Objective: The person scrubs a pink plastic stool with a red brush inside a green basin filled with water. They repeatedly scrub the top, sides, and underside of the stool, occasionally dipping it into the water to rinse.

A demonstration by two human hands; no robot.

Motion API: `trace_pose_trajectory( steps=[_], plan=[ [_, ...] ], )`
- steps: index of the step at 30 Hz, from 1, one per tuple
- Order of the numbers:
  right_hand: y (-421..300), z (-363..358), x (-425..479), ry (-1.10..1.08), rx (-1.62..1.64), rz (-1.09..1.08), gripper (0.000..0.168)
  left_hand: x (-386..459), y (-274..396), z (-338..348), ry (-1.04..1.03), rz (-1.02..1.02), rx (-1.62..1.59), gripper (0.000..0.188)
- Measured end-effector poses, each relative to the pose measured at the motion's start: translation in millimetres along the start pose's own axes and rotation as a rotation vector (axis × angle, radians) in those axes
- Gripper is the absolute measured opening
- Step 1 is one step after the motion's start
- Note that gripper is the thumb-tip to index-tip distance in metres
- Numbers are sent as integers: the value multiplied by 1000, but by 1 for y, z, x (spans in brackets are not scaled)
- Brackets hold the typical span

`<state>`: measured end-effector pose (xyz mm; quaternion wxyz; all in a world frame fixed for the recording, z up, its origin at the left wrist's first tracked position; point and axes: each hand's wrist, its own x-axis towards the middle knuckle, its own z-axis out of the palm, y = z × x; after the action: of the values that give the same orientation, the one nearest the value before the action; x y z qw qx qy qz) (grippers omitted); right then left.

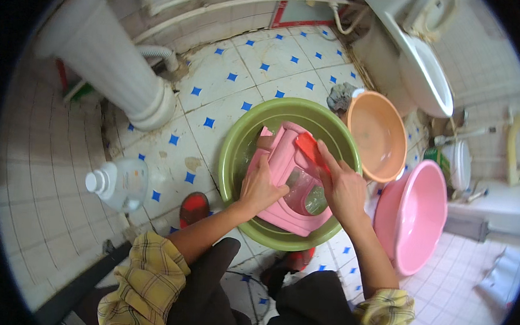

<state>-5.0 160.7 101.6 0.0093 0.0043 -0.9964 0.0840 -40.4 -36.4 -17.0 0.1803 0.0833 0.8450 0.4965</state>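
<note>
A green plastic basin (pixel 229 161) stands on the floor between my feet, with water in its bottom. Tilted inside it is a pink plastic piece (pixel 282 163) with a large opening; its exact kind I cannot tell. My left hand (pixel 262 187) grips this piece by its left side. In my right hand (pixel 344 189) is a red plastic-backed brush (pixel 309 148), laid against the upper right part of the pink piece. The brush's underside is hidden.
An orange basin (pixel 378 135) and a pink basin (pixel 422 219) stand close on the right, near a grey rag (pixel 342 96). A clear plastic jug (pixel 124 184) with a white cap stands left. A white pedestal (pixel 128 76) rises upper left; a white squat toilet (pixel 427 76) is upper right.
</note>
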Motion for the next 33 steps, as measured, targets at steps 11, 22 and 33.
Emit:
trace_pose_trajectory(
  steps=[11,22,33],
  plan=[
    [-47,8,85,-268,-207,-87,59,15,-31,1,135,199,-154,105],
    [-44,-3,67,-187,-287,-130,54,19,-12,-12,-120,69,-56,108],
    [-34,-3,32,-123,-188,25,54,15,1,-19,-226,110,-35,117]
  ],
)
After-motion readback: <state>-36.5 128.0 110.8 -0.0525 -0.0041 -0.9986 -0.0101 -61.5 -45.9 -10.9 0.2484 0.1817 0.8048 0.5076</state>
